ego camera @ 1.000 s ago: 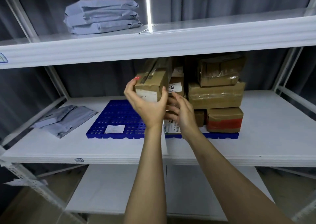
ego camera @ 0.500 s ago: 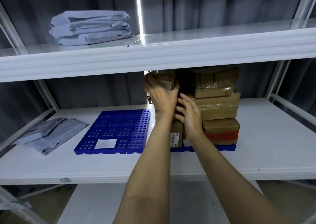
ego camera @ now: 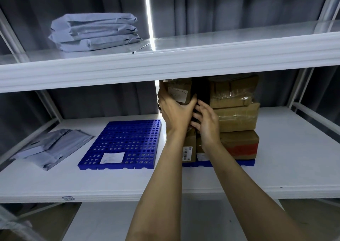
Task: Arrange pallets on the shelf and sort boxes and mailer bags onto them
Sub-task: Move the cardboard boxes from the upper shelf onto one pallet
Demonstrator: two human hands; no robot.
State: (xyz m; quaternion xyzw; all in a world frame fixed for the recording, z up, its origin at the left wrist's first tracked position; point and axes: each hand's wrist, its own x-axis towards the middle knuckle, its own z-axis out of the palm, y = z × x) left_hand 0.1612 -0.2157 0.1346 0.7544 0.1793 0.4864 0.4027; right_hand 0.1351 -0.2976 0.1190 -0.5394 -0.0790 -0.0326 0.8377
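**Our left hand grips the box at the top of the stack**

Our left hand (ego camera: 176,112) clasps a small brown box (ego camera: 177,91) from below and from the left, with the thumb up its right side. Our right hand (ego camera: 206,124) is relaxed and grasps nothing; its loosely spread fingertips rest by the box's lower right corner.

Seen from the head camera, the box is high up, just under the front edge of the upper shelf (ego camera: 165,66). It is above a column of smaller boxes that includes an upright barcode box (ego camera: 189,148). That column stands on a blue pallet (ego camera: 244,162) in the right half of the middle shelf (ego camera: 276,176). Our hands hide the underside, so we cannot tell whether the box already bears on the column. Three larger boxes (ego camera: 237,118) are stacked just beside it on the same pallet. A second pallet (ego camera: 121,143), carrying only a white label, lies left of centre. Grey mailer bags (ego camera: 51,147) lie off it near the shelf's left edge, and a folded pile (ego camera: 93,32) sits at the left of the upper shelf.

We judge the step in hand to be seating this box. We should square it over the column and press it against the larger boxes. The right hand can steady the column while the left loosens only once the box sits flat. Headroom looks tight, so tilting risks a snag.
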